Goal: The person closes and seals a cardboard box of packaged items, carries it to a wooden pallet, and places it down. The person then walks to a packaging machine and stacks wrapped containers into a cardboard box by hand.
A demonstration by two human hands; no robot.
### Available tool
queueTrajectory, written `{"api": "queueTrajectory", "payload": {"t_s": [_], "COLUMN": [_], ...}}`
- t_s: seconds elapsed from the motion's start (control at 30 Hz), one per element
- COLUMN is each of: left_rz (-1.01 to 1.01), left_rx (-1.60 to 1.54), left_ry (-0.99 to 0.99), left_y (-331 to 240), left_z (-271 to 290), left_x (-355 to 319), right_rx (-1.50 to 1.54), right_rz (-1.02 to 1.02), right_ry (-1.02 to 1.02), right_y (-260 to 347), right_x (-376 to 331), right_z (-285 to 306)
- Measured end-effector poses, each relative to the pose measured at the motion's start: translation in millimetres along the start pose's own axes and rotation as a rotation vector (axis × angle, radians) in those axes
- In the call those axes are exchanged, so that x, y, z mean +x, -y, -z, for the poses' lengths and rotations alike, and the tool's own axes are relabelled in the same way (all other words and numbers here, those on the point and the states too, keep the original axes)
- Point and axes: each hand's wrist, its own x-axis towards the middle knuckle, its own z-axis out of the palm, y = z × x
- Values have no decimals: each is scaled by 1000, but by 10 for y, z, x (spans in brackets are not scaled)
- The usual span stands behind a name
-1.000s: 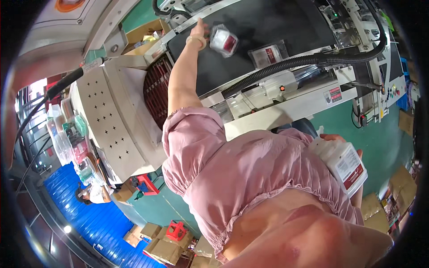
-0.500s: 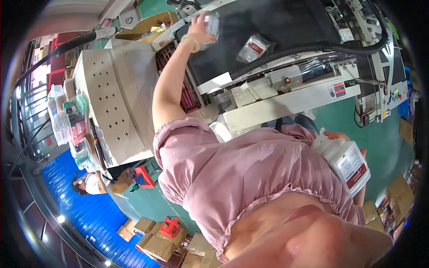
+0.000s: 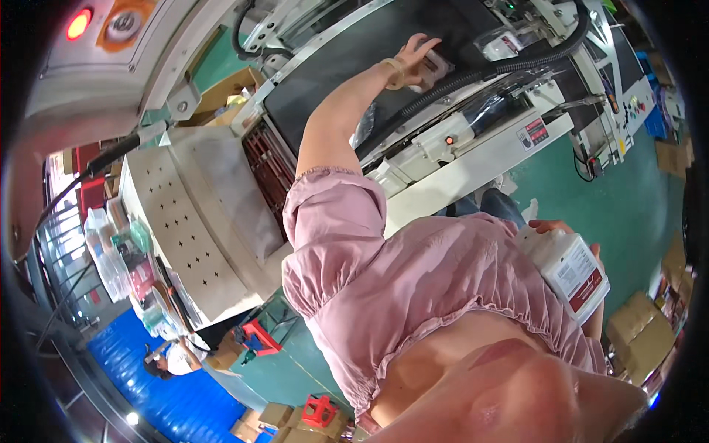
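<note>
My left arm reaches over a black conveyor belt [image 3: 325,81]. At its end my left hand [image 3: 413,63] is at a clear-wrapped pack [image 3: 443,71] on the belt, with fingers stretched apart; the palm side is partly hidden. A second clear-wrapped pack [image 3: 504,46], white with a red mark, lies farther along to the right. My right hand [image 3: 552,227] holds a white box-shaped pack [image 3: 577,277] with a dark red label against my side, fingers curled around its edges. Another white piece seems pressed behind it.
A black corrugated hose [image 3: 473,74] runs along the belt's near side, above a white machine rail [image 3: 473,184]. To the left stands a pale machine housing [image 3: 177,214]. Cardboard boxes [image 3: 641,332] are on the floor at right. Another person [image 3: 181,358] is far off at lower left.
My left hand has moved right along the belt from a clear-wrapped pack at the left. The labelled pack on the belt now appears farther right. My right hand still holds the white pack.
</note>
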Motion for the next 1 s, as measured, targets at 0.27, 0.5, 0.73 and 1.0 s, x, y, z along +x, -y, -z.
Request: {"api": "queueTrajectory", "payload": {"t_s": [0.27,0.5,0.73,1.0], "left_rz": [417,680,650,204], "left_rx": [151,239,173,-913], "left_ry": [89,-72,-675,-309], "left_y": [169,4,-1347,-3156], "left_z": [595,978,1764,549], "left_x": [-779,-1984,-2165,-1659], "right_rx": [66,42,70,136], "right_rz": [-16,-58,-139,-94], "right_ry": [-106,-25,55,217], "right_y": [8,74,207,301], "right_x": [-32,158,160,-226], "right_z": [-15,33,32,462]}}
